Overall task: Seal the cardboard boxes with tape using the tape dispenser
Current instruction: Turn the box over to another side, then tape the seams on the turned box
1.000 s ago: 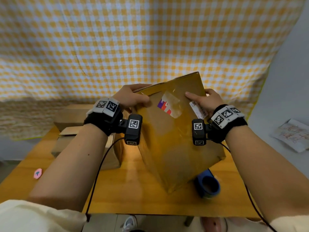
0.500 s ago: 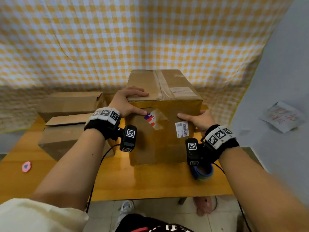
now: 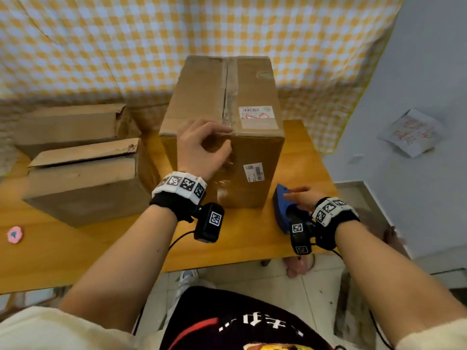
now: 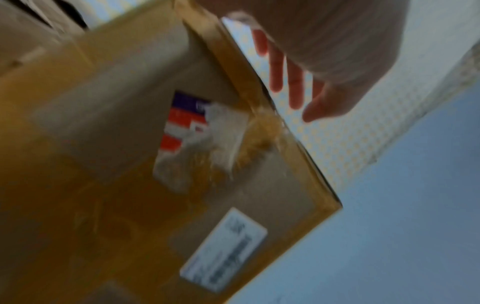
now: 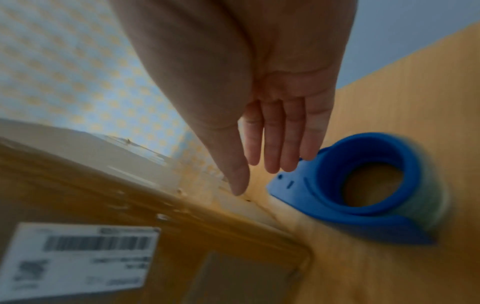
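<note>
Right hand [image 3: 302, 198] left box [image 3: 227, 127], now reaching tape dispenser [image 5: 350, 189]

Tall box [image 3: 222, 127] mid-table [image 3: 126, 243], two boxes [image 3: 83, 178] left, tape dispenser [image 3: 284, 208] right.

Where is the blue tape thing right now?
The blue tape dispenser lies on the wooden table, near its right front corner, just right of the tall cardboard box. The right hand reaches over it.
</note>
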